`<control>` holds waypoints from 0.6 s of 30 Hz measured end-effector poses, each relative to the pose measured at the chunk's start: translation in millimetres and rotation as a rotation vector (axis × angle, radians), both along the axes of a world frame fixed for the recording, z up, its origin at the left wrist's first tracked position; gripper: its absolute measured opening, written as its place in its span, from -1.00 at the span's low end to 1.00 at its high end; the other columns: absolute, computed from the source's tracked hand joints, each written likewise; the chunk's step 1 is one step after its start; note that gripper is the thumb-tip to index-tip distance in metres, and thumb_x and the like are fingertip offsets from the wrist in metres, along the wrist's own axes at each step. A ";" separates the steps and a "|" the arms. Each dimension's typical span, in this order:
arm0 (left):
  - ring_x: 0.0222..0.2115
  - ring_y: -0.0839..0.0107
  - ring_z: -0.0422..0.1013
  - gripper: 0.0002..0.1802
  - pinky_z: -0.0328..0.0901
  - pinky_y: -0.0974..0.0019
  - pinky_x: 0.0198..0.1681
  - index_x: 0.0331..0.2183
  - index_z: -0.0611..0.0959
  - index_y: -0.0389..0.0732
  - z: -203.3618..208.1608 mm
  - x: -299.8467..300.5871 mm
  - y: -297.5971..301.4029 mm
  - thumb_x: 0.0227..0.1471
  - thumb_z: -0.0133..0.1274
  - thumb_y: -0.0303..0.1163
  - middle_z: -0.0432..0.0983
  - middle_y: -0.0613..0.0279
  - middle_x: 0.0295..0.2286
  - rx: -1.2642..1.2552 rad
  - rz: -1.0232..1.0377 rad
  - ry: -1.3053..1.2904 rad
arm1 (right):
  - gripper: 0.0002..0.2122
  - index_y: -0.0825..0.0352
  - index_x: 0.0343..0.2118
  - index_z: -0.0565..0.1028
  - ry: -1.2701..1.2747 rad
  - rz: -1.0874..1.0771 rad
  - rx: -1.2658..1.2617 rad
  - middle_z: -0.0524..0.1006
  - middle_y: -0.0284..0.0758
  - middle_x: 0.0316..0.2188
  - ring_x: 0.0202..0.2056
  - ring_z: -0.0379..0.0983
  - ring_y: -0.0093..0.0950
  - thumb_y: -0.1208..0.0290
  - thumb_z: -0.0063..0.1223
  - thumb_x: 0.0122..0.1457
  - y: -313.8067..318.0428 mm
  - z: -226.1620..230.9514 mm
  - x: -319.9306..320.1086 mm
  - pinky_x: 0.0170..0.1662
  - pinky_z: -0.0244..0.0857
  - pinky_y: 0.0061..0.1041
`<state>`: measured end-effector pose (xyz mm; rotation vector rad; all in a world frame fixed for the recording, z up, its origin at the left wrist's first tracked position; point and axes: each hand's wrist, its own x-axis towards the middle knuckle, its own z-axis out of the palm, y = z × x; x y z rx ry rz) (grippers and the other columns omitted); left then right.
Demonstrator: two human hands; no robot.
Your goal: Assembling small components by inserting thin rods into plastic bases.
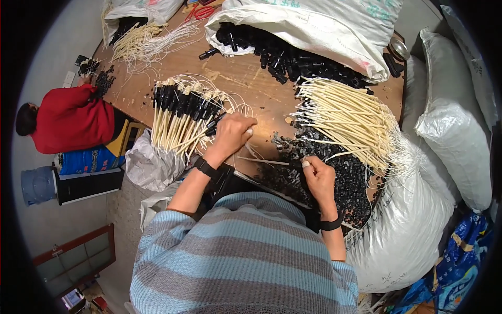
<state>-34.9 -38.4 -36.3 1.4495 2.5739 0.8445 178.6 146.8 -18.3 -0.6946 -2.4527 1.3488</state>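
My right hand (319, 180) is closed, its thumb and finger pinching one end of a thin cream tube (269, 161) that points left over the table. My left hand (234, 135) is closed at the right side of a bundle of cream tubes with black sockets (180, 112). Whatever its fingers hold is hidden; a pale wire hangs below them. Small black parts (348, 186) lie heaped under and around my right hand. Beyond it is a pile of cream tubes (345, 112) with white wires trailing right. White covers show on a fingertip of each hand.
A white woven sack (314, 31) spills black sockets (280, 63) at the back of the wooden table (225, 70). Red-handled scissors (200, 12) lie far left. Full sacks (452, 120) stand at the right. A person in red (73, 120) works at the left end.
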 end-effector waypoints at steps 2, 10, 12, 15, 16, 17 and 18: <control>-0.30 0.20 0.46 -0.60 0.39 0.20 -0.25 -0.25 0.62 -0.18 1.5 1.4 1.0 -0.27 0.10 -0.62 0.57 0.15 -0.33 0.026 -0.033 -0.002 | -0.90 0.36 -0.37 0.57 -0.031 0.000 -0.015 0.24 -0.45 -0.77 -0.68 0.10 -0.70 0.49 0.04 0.11 0.1 -0.9 -2.7 -0.60 0.03 -0.61; -0.35 0.15 0.45 -0.62 0.36 0.22 -0.32 -0.27 0.58 -0.21 -22.6 2.8 47.5 -0.28 0.08 -0.64 0.50 0.17 -0.39 0.131 -0.143 -0.087 | -0.90 0.37 -0.38 0.57 -0.051 -0.033 -0.031 0.23 -0.48 -0.77 -0.67 0.09 -0.73 0.48 0.06 0.11 -2.6 -2.4 -5.9 -0.60 0.01 -0.63; -0.37 0.16 0.45 -0.62 0.36 0.22 -0.34 -0.26 0.58 -0.22 -17.9 -1.1 47.1 -0.27 0.07 -0.63 0.50 0.16 -0.41 0.177 -0.081 -0.088 | -0.90 0.38 -0.39 0.57 -0.034 -0.074 -0.059 0.22 -0.56 -0.75 -0.65 0.06 -0.76 0.50 0.05 0.13 -1.5 -4.1 -5.5 -0.59 -0.04 -0.65; -0.44 0.20 0.48 -0.63 0.37 0.23 -0.37 -0.24 0.58 -0.22 -11.2 -2.7 36.7 -0.23 0.08 -0.60 0.52 0.14 -0.49 0.118 0.082 -0.093 | -0.90 0.40 -0.39 0.56 -0.037 -0.121 -0.218 0.21 -0.63 -0.73 -0.64 0.02 -0.79 0.52 0.03 0.15 3.3 -7.0 -4.3 -0.59 -0.10 -0.67; -0.44 0.20 0.48 -0.63 0.37 0.23 -0.37 -0.24 0.58 -0.22 -9.9 0.8 36.7 -0.23 0.08 -0.60 0.52 0.14 -0.49 0.115 0.084 -0.092 | -0.90 0.40 -0.39 0.56 -0.037 -0.119 -0.221 0.21 -0.63 -0.73 -0.64 0.02 -0.79 0.52 0.03 0.15 3.6 -7.1 -4.8 -0.59 -0.10 -0.67; -0.44 0.20 0.48 -0.62 0.37 0.23 -0.38 -0.23 0.58 -0.22 -7.8 6.6 39.4 -0.24 0.10 -0.58 0.52 0.13 -0.49 0.074 0.136 -0.103 | -0.90 0.41 -0.40 0.56 -0.047 -0.125 -0.250 0.20 -0.65 -0.72 -0.64 0.00 -0.80 0.52 0.02 0.15 4.0 -6.9 -6.2 -0.58 -0.12 -0.68; -0.44 0.19 0.48 -0.61 0.36 0.23 -0.38 -0.23 0.58 -0.22 -6.9 11.0 43.1 -0.25 0.12 -0.55 0.51 0.12 -0.50 0.033 0.188 -0.114 | -0.90 0.41 -0.40 0.55 -0.056 -0.132 -0.278 0.20 -0.67 -0.71 -0.63 -0.01 -0.81 0.53 0.02 0.16 4.2 -7.0 -7.3 -0.58 -0.14 -0.69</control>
